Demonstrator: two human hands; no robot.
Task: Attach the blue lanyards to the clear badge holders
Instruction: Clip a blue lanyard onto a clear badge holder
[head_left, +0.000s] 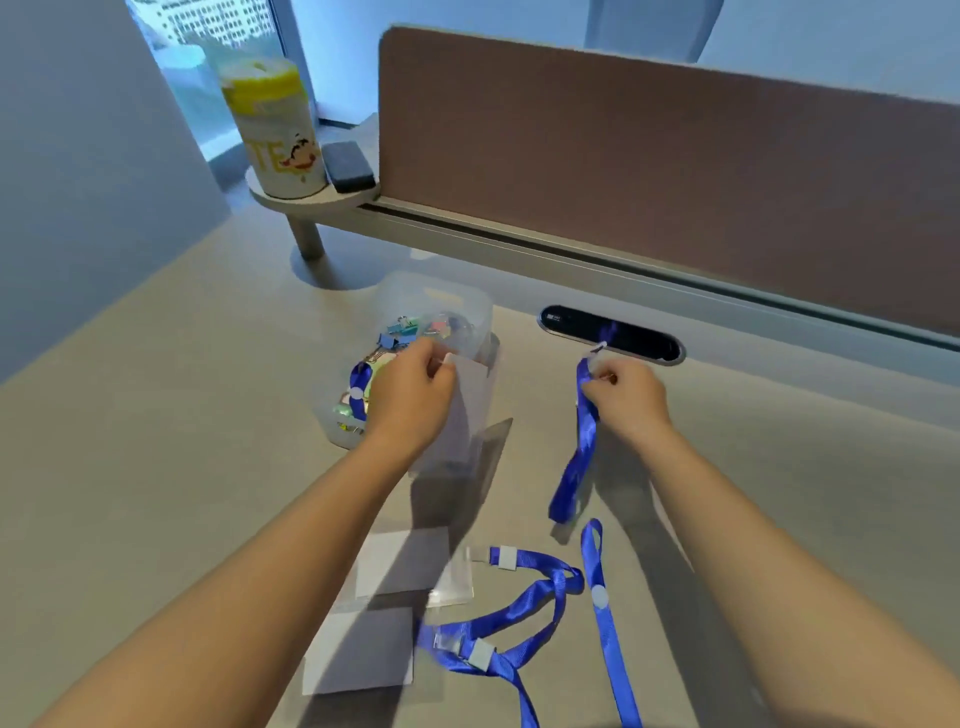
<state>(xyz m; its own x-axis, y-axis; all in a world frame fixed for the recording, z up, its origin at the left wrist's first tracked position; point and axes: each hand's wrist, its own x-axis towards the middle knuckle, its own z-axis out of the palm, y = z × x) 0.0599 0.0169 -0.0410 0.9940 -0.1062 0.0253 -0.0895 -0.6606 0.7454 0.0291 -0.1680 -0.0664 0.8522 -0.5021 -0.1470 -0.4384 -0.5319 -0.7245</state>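
Blue lanyard (582, 441) hangs lengthwise below the right hand (626, 397), whose fingers pinch its clip end, level with and well apart to the right of the clear holder (467, 410) pinched upright at its top edge by the left hand (410, 395).

Desk (156, 467) (lanyards (540, 597), holders (363, 649), box (431, 312))

"TE" on the canister (275, 124)
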